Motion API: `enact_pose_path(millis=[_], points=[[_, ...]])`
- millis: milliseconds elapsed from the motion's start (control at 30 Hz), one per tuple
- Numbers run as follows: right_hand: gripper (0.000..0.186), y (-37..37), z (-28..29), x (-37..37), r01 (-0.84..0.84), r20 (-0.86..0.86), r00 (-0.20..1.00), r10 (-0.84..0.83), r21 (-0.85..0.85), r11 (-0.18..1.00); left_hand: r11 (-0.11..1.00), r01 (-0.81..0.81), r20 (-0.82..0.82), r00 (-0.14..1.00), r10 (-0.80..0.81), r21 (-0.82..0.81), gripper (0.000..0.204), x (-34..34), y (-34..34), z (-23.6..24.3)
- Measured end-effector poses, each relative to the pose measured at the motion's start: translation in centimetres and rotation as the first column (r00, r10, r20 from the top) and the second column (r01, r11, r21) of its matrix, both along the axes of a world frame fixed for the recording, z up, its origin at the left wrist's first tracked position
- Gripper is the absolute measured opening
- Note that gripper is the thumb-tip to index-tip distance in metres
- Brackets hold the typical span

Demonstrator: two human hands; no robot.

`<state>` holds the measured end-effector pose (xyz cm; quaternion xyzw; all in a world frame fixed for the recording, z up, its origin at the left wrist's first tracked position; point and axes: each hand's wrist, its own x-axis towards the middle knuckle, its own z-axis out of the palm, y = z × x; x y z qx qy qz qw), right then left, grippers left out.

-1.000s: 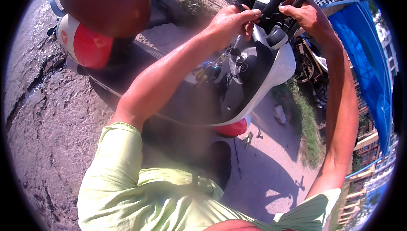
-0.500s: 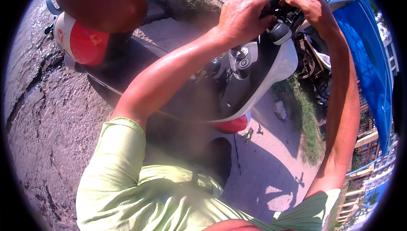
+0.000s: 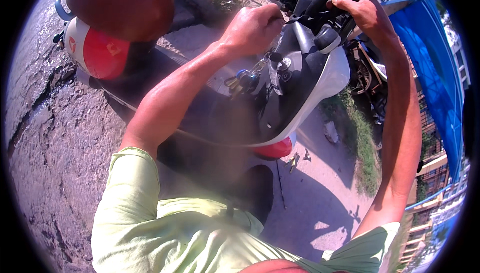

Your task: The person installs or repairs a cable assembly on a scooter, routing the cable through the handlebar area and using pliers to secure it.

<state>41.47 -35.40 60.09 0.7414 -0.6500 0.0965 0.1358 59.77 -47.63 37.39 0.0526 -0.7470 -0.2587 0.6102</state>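
My left hand (image 3: 255, 29) is closed in a pinch beside the scooter's handlebar. A thin black strip (image 3: 292, 20) runs from its fingertips to the bar, and the fingers hide its end. My right hand (image 3: 367, 15) is curled round the black handlebar (image 3: 320, 2) assembly at the top, its thumb and fingertips near dark cables. Below the hands lies the scooter's front panel (image 3: 280, 103), dark with a white edge. A bunch of keys (image 3: 237, 82) hangs by the ignition area on a chain (image 3: 260, 67).
The scooter's brown seat (image 3: 120, 5) and red-and-white rear body (image 3: 105, 53) are at the upper left. Rough pavement (image 3: 55, 143) spreads along the left. Tools (image 3: 293, 162) lie on the concrete ground, near a strip of grass (image 3: 362, 148). A blue tarp (image 3: 430, 73) hangs at the right.
My left hand has moved left, away from the handlebar, and the black strip now shows between it and the bar. The keys have come into view. My right hand has hardly moved.
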Motion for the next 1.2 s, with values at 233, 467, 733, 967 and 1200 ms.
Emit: enact_pose_path(millis=[233, 467, 733, 967, 1200], points=[[0.067, 0.6, 0.1, 1.8, 0.281, -0.160, 0.945, -0.284, -0.039, 0.959, 0.677, 0.601, 0.079, 0.721, -0.689, 0.425, 0.030, 2.5, -0.6, 0.1], [0.033, -0.8, 1.8, -2.8, 0.130, -0.440, 0.894, -0.081, 0.081, 0.988, 0.484, 0.709, -0.072, 0.598, -0.799, 0.513, 0.028, 2.1, 0.6, 0.8], [0.030, 0.3, 1.0, 0.5, -0.047, -0.641, 0.760, 0.112, 0.118, 0.992, 0.781, 0.481, 0.136, 0.811, -0.569, 0.398, 0.026, 1.0, -0.3, 2.5], [0.028, -0.2, 1.9, -0.8, -0.170, -0.666, 0.706, 0.241, 0.171, 0.971, 0.999, -0.017, -0.022, 1.000, 0.017, -0.046, 0.038, -2.7, 0.6, 3.0], [0.025, 0.4, 1.3, 0.5, -0.064, -0.593, 0.795, 0.129, 0.130, 0.989, 0.989, -0.143, -0.006, 0.990, 0.143, -0.028, 0.027, -2.6, 2.6, 2.9]])
